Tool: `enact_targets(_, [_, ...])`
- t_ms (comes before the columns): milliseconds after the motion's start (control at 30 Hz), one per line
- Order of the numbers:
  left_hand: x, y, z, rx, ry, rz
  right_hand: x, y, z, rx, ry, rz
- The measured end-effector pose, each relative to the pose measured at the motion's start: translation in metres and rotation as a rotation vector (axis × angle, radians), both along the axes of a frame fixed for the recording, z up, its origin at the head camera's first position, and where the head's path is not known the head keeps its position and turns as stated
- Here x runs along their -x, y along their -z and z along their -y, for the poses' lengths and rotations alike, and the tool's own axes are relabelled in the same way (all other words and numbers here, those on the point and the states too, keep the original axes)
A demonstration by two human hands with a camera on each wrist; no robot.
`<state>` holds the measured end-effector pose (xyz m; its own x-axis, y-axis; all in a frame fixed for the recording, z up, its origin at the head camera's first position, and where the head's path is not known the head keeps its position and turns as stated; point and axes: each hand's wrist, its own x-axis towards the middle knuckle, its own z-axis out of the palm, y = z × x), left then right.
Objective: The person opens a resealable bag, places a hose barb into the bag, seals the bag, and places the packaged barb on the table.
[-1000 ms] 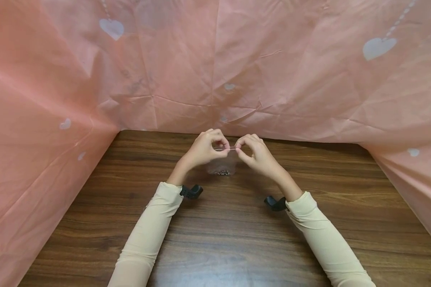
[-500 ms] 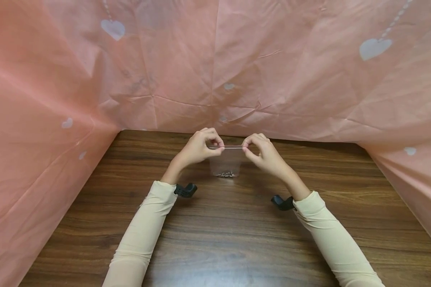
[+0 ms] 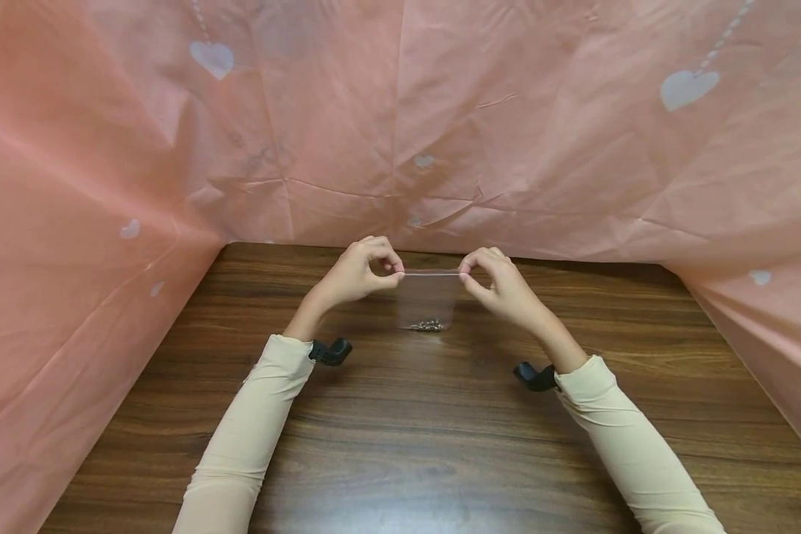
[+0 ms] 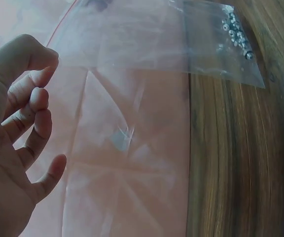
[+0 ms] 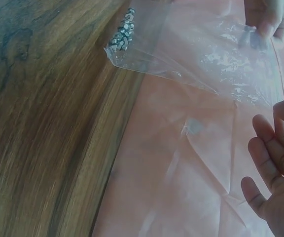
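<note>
A clear zip bag (image 3: 427, 300) hangs upright between the two hands, its closure line level along the top. Small shiny metal pieces (image 3: 429, 325) lie gathered at its bottom; in the left wrist view these metal pieces (image 4: 237, 34) look like nuts or beads, too small to tell. The left hand (image 3: 363, 273) pinches the bag's upper left corner between thumb and forefinger. At the upper right corner, the right hand (image 3: 497, 282) pinches the same edge. A reddish line marks the closure (image 4: 60, 22). The other fingers of both hands are loosely bent.
A brown wood-grain table (image 3: 400, 430) lies beneath the hands. Pink cloth (image 3: 507, 148) with pale hearts rises behind and along both sides. Dark wrist mounts (image 3: 332, 351) sit at both cream sleeves (image 3: 240, 437).
Both hands have moved apart along the bag's top edge, the left leftward and the right rightward, from nearly touching to its two corners. More of the bag's closure shows between them.
</note>
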<state>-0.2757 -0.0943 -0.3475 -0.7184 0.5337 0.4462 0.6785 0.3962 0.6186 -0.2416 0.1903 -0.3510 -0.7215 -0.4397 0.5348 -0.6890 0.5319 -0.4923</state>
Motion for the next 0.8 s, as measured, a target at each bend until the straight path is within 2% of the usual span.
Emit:
enact_targets(267, [-0.001, -0.002, 0.001, -0.028, 0.058, 0.042, -0.007, -0.003, -0.005, 0.001, 0.015, 0.041])
enact_targets(533, [-0.005, 0.003, 0.01, -0.127, 0.123, 0.21, -0.017, 0.0, -0.015, -0.01, 0.0, 0.135])
enact_targets(800, [-0.01, 0.015, 0.002, -0.068, 0.166, 0.227, -0.022, 0.008, -0.021, 0.017, -0.012, 0.164])
